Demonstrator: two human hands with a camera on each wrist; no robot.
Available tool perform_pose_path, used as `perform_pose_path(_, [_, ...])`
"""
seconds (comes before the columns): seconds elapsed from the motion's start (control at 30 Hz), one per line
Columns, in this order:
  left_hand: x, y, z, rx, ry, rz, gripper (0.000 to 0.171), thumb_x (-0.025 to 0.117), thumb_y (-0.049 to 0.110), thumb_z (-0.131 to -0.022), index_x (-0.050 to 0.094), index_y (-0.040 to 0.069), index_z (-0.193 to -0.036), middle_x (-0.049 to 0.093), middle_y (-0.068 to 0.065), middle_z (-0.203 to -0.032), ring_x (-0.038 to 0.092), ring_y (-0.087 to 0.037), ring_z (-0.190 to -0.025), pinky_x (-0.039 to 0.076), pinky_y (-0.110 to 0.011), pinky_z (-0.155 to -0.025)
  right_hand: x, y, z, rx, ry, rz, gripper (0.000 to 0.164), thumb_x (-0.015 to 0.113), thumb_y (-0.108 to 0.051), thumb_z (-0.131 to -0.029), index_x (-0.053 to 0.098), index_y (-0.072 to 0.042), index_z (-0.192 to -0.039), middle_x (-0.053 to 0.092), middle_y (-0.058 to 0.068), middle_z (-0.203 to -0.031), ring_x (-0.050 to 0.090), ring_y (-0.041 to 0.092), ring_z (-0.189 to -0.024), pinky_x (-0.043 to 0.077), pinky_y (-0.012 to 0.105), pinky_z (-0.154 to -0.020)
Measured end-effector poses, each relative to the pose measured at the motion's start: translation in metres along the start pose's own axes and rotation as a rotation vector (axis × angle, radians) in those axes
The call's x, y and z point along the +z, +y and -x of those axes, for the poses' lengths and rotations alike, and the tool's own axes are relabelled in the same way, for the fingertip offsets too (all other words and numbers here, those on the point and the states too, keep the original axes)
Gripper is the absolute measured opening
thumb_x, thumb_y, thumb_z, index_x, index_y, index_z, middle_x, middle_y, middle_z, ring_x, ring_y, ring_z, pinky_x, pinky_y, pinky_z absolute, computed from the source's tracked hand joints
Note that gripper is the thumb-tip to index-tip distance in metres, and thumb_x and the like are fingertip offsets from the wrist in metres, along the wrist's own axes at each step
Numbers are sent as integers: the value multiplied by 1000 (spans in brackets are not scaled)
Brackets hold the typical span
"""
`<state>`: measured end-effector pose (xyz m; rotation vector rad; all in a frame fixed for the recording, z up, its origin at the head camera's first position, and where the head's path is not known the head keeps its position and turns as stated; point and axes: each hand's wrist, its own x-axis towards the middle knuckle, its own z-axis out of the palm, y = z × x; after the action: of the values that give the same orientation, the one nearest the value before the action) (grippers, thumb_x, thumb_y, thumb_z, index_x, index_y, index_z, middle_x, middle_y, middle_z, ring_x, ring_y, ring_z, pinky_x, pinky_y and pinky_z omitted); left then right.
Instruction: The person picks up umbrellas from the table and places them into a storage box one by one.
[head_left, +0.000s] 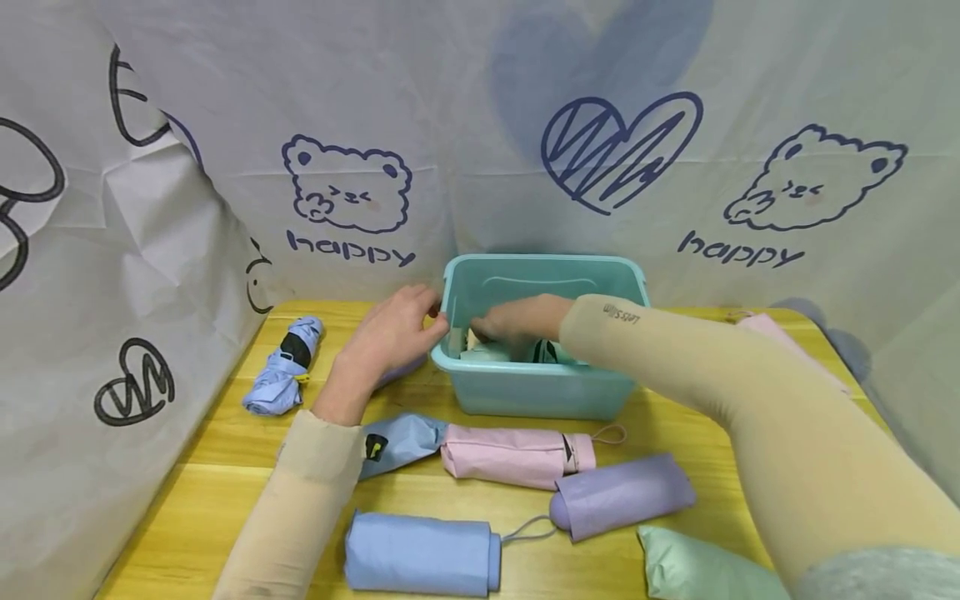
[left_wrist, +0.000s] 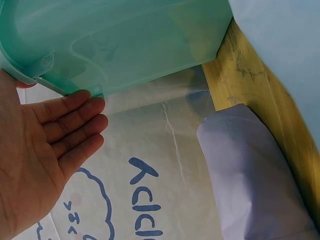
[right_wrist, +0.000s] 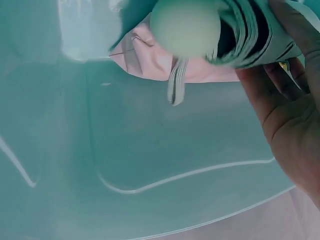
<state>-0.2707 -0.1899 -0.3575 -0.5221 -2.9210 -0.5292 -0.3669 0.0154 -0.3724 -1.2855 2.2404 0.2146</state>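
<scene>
Inside the teal plastic bin, my right hand grips a green folded umbrella, its rounded pale end toward the right wrist camera. A pink umbrella with a small strap beside it lies under the green one on the bin floor. My left hand is at the bin's left rim, its fingers straight and together along the outside wall in the left wrist view. Below that hand, a purple umbrella lies beside the bin, mostly covered by the hand in the head view.
Before the bin lie a grey-blue umbrella, a pink one, a purple one, a blue one and a green one. A crumpled blue umbrella lies left; something pink sits right. A printed cloth hangs behind.
</scene>
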Motion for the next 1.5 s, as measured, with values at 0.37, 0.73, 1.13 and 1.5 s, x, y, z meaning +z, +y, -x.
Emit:
perform_pose_path(0.37, [-3, 4, 2, -5, -2, 9, 28, 51, 34, -98, 68, 15, -111, 65, 0, -110, 59, -23, -105, 52, -46, -90, -3, -7, 10, -27, 1, 95, 40, 81, -10, -86, 57, -11, -118, 60, 4, -105, 55, 21, -95, 51, 39, -91])
perform_pose_path(0.73, [-3, 6, 3, -16, 2, 13, 30, 52, 34, -97, 69, 16, -113, 66, 1, -110, 59, -23, -105, 52, -45, -90, 2, 6, 4, -1, 4, 5, 41, 81, -10, -85, 57, -14, -118, 60, 3, -106, 55, 22, -96, 50, 36, -86])
perform_pose_path(1.13, [-5, 7, 3, -16, 3, 15, 29, 52, 33, -97, 68, 15, -111, 66, -1, -109, 59, -23, -104, 52, -45, -90, -4, -6, 17, -26, 21, 65, 47, 80, -10, -88, 58, -8, -130, 63, 9, -120, 57, 22, -104, 51, 37, -98])
perform_pose_path(1.5, [-1, 3, 2, -16, -8, 12, 27, 52, 33, -97, 68, 14, -110, 66, -1, -108, 59, -23, -102, 52, -44, -90, -9, -5, 28, 28, 18, -31, 65, 75, -27, -95, 47, -4, -149, 57, 16, -142, 57, 30, -128, 47, 45, -108])
